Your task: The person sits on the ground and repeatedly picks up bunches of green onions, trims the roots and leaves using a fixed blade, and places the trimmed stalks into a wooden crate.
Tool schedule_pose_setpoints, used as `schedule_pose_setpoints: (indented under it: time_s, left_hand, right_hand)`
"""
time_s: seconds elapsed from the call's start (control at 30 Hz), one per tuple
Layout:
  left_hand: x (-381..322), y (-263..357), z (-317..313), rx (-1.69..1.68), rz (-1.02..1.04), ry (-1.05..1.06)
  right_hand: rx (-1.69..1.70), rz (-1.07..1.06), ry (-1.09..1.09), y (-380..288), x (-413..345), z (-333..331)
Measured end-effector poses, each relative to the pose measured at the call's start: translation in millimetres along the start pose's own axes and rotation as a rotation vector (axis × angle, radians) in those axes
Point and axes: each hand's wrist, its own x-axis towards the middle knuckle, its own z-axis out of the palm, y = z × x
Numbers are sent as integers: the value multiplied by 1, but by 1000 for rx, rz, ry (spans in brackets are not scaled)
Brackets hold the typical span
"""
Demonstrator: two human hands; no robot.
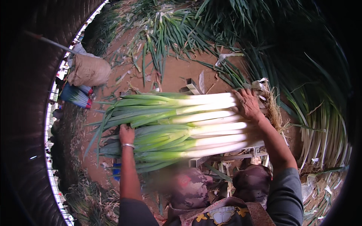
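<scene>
A broad layer of long Welsh onions [215, 118] lies crosswise before me, white shanks to the right and green leaves [158, 138] to the left. It rests on a metal frame [198, 161], mostly hidden beneath. My left hand [126, 134], with a bracelet at the wrist, grips among the leaves, which cover its fingertips. Over the far side of the shanks, near the root end, my right hand [249, 104] is curled around the onions. Stringy roots [273, 110] stick out just beyond it. The nearer shanks look slightly blurred.
Loose green onions [169, 34] are strewn on the dirt floor [181, 67] ahead. More onions [322, 135] stand in a dense row at right. A stuffed cloth sack [90, 70] and wrapped onion bundles [75, 94] are at left. My knees [191, 188] are close below the frame.
</scene>
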Motion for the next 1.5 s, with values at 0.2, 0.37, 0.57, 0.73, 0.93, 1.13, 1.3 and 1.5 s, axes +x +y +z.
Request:
schedule_pose_setpoints:
  time_s: [0.2, 0.37, 0.57, 0.73, 0.93, 1.13, 1.3, 1.5]
  left_hand:
    - [-20, 130, -10, 84, 411, 475]
    - [11, 182, 40, 131, 807, 188]
    - [-18, 151, 102, 293, 768, -254]
    - [4, 141, 110, 235, 797, -148]
    - [73, 126, 104, 310, 645, -29]
    - [119, 58, 88, 417, 254, -320]
    - [100, 47, 87, 391, 61, -119]
    - [58, 96, 59, 279, 795, -5]
  right_hand:
    - [21, 49, -9, 7, 7, -4]
    - [47, 21, 23, -2, 6, -5]
    - [-1, 102, -19, 3, -1, -7]
    - [48, 52, 0, 1, 13, 14]
    - [16, 97, 78, -2, 10, 2]
    - [60, 130, 30, 8, 8, 9]
    - [81, 89, 89, 11, 10, 18]
    - [-14, 135, 43, 11, 6, 10]
